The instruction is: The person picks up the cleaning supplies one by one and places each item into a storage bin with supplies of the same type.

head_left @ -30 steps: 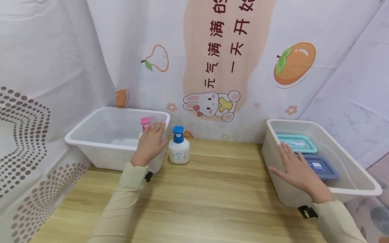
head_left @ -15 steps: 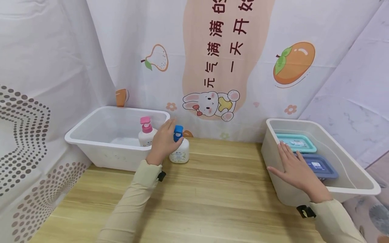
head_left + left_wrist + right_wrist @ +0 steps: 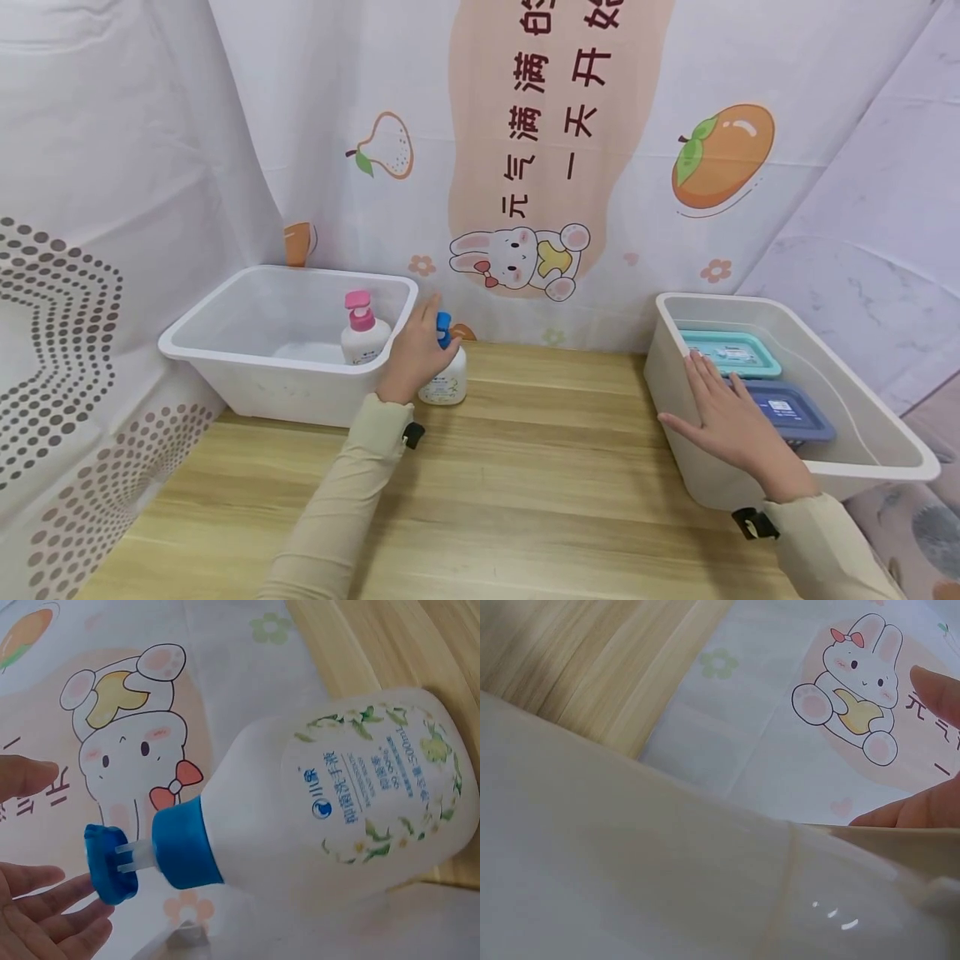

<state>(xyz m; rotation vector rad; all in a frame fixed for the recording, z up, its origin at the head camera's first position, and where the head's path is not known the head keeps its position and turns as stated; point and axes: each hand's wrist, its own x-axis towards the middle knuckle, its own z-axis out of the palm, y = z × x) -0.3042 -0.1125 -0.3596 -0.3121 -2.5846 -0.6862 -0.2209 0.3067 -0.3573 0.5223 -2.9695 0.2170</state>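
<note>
A white hand soap bottle (image 3: 447, 385) with a blue pump stands on the table beside the left bin. My left hand (image 3: 417, 352) is at its pump, partly hiding it. In the left wrist view, the thumb (image 3: 30, 777) and relaxed fingers lie on opposite sides of the blue pump head (image 3: 109, 864), not closed round it; whether a fingertip touches it I cannot tell. My right hand (image 3: 731, 425), fingers extended and thumb spread, is at the near-left rim of the right bin (image 3: 666, 379).
Inside the left bin (image 3: 292, 392) stands a similar bottle with a pink pump (image 3: 364, 337). The right bin holds a teal-lidded box (image 3: 731, 354) and a dark blue-lidded box (image 3: 798, 412). Between the bins runs the wooden table (image 3: 525, 467); a printed cloth (image 3: 637, 242) hangs behind.
My left hand has moved right, from the left bin's rim to the blue pump of the hand soap bottle, uncovering the pink-pump bottle. The right hand has stayed at the right bin.
</note>
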